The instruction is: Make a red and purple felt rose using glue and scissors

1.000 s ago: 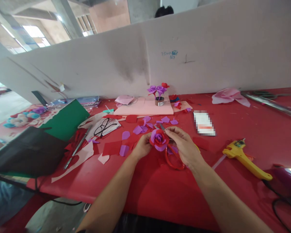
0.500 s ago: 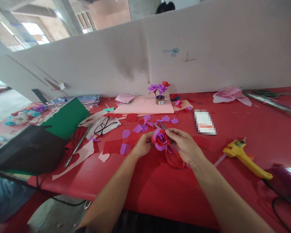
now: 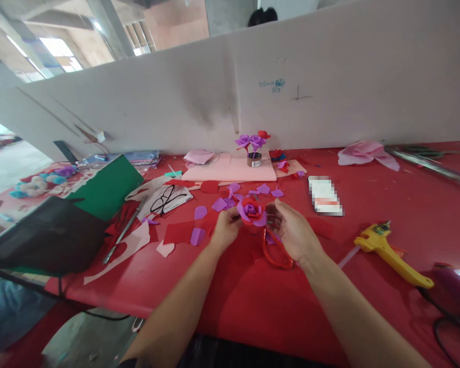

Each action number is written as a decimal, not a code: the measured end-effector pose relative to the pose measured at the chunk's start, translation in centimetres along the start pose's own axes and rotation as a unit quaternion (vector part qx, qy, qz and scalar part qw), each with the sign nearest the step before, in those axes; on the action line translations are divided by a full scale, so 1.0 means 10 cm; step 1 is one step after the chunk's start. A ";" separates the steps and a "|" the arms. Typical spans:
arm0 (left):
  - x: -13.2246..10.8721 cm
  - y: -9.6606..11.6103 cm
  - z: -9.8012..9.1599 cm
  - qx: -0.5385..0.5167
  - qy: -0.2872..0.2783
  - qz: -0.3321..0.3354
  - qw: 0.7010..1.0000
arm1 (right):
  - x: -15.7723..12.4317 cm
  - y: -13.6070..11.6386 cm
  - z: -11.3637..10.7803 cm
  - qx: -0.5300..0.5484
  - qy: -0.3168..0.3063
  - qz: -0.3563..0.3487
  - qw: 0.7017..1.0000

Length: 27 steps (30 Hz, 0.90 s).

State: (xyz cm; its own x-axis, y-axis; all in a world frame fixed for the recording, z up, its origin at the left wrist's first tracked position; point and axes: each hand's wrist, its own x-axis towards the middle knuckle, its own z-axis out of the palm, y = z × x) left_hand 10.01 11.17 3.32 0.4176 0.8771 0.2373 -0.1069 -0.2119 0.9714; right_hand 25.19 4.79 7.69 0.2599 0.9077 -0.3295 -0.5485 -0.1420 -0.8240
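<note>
A red and purple handmade flower (image 3: 252, 211) faces up in front of me, its layered petals around a purple centre. My left hand (image 3: 227, 225) is closed on its left side, fingertips partly hidden behind the petals. Just right of the petals, my right hand (image 3: 291, 227) has its thumb raised and its fingers apart, with nothing visible in it. Scissors with red handles (image 3: 276, 251) lie below the flower, beside my right hand; the flower hides most of their blades. Loose purple petals (image 3: 220, 204) are scattered behind and left of the flower.
A yellow glue gun (image 3: 393, 254) and a phone-like blurred object (image 3: 325, 196) lie on the right. At the back, finished flowers (image 3: 253, 141) stand in a tape roll (image 3: 254, 161). Glasses (image 3: 167, 200), red sheets (image 3: 179, 232) and a green board (image 3: 105, 186) lie left.
My right hand has let go of the flower's right edge and its fingers have spread. The flower, in my left hand, is tilted differently and shows more red inside.
</note>
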 end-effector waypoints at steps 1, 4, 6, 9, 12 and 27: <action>0.00 -0.01 0.00 0.002 0.019 -0.001 1.000 | -0.02 0.00 0.02 -0.005 -0.001 0.004 1.000; -0.01 0.00 0.00 0.004 0.059 -0.003 0.998 | -0.07 0.00 0.07 -0.018 -0.040 0.024 0.999; -0.02 0.01 0.01 0.000 0.069 -0.005 0.998 | -0.09 0.02 0.09 -0.020 -0.063 0.036 0.997; -0.02 0.03 0.03 -0.008 0.074 -0.004 0.997 | -0.08 0.04 0.09 -0.012 -0.070 0.038 0.997; -0.02 0.03 0.04 -0.019 0.076 -0.003 0.997 | -0.05 0.05 0.07 0.004 -0.061 0.028 0.998; -0.03 0.01 0.05 -0.040 0.086 -0.015 0.995 | 0.00 0.05 0.04 0.084 -0.009 0.011 0.996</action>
State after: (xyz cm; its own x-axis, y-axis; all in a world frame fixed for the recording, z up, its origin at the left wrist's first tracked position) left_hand 10.31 10.69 3.38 0.2612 0.9449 0.1975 -0.1709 -0.1561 0.9728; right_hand 24.58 4.85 7.48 0.2336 0.9119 -0.3376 -0.6802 -0.0949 -0.7269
